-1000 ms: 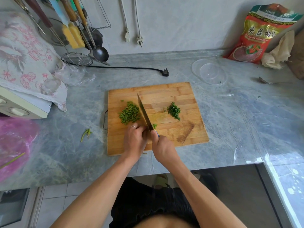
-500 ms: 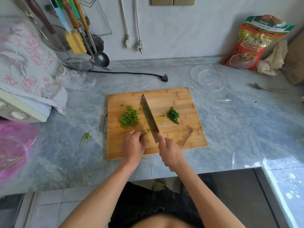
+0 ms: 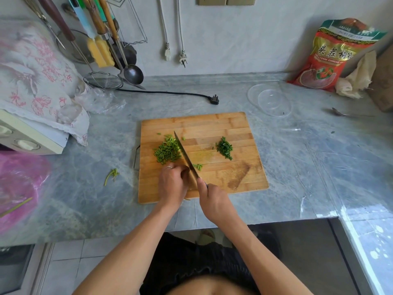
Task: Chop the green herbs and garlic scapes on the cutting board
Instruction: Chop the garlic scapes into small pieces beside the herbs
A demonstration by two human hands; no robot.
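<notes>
Steel-bladed and broad, the kitchen cleaver point(image 3: 185, 156) lay with its long axis running diagonally across the rectangular bamboo cutting board point(image 3: 212, 124), tip pointing away from the person and slightly left, heel toward the body. The right hand point(image 3: 213, 201) gripped its handle, forefinger stretched along the spine. The left hand point(image 3: 172, 182), a ring on one finger, sat curled just left of the blade with fingertips tucked under; whether it pinched any stems could not be told. A heap of chopped pale-green garlic scape pieces point(image 3: 167, 150) touched the blade's left face, a few short green bits point(image 3: 198, 166) lay just right of it, and a smaller pile of dark-green chopped herbs point(image 3: 224, 148) sat well apart to the right, its pieces strung roughly front to back. Compared with half a second before, the blade had dropped from a raised, flat-showing tilt to nearly edge-on against the scape heap, which had been pushed tighter; both hands kept their places near the board's front edge. On the grey marble-patterned counter point(image 3: 297, 167) a stray bent green stem point(image 3: 111, 176) lay left of the board, a black plug and cord point(image 3: 213, 99) behind it, a clear plastic bowl point(image 3: 270, 100) to the back right, and a red printed bag point(image 3: 331, 54) leaned against the wall.
</notes>
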